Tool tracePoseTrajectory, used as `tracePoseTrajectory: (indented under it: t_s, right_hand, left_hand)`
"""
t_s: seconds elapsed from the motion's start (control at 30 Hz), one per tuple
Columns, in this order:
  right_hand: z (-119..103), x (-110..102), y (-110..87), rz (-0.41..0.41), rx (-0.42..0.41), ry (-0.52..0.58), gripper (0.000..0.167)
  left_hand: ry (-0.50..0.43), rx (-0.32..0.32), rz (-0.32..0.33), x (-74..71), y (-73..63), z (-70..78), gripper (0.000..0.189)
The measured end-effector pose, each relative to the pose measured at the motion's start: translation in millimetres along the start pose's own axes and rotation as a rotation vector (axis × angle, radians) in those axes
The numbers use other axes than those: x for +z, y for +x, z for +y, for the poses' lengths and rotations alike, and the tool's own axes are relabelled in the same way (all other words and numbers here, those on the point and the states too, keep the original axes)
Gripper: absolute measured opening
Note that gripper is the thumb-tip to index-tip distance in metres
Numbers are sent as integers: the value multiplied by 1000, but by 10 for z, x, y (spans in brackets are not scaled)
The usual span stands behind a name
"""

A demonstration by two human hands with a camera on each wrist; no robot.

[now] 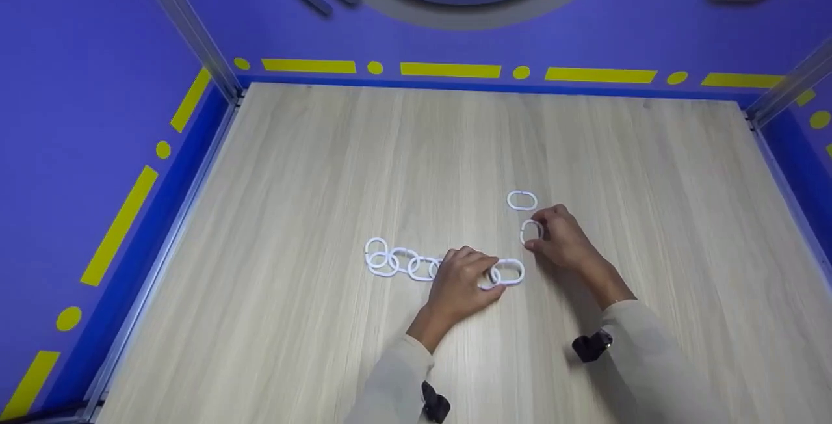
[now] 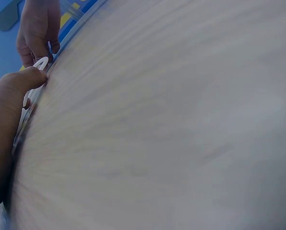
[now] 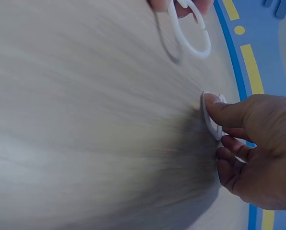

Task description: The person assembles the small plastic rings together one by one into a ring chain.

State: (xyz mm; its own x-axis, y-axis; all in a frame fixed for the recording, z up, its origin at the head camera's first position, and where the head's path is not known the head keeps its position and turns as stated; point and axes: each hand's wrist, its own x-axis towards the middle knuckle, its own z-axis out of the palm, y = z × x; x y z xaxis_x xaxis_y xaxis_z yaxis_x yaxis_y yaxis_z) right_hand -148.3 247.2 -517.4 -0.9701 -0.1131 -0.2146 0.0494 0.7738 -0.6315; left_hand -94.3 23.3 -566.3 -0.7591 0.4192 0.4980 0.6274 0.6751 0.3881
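Note:
A chain of several white plastic oval links (image 1: 383, 274) lies across the light wooden table. My left hand (image 1: 460, 284) covers part of it and pinches a link near its right end. The end link (image 1: 522, 272) sticks out past the fingers and, in the right wrist view, appears as a split ring (image 3: 208, 45) with a small gap, raised off the table. Just to the right and farther back, my right hand (image 1: 565, 238) pinches a separate white link (image 1: 522, 234) between thumb and fingers. Another loose white link (image 1: 522, 209) lies flat beyond it.
Blue walls (image 1: 455, 43) with yellow dashes close off the table's back and sides. Metal rails (image 1: 195, 198) run along the side edges. A dark wrist camera (image 1: 593, 346) sits on the right sleeve, another (image 1: 434, 403) on the left.

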Motion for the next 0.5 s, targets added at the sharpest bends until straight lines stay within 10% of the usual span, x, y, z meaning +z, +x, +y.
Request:
tracePoseTrajectory:
  t_s: [0.5]
  right_hand:
    - [-26, -35, -27, -26, 104, 18, 52]
  left_hand:
    - [-5, -4, -6, -4, -6, -2, 36]
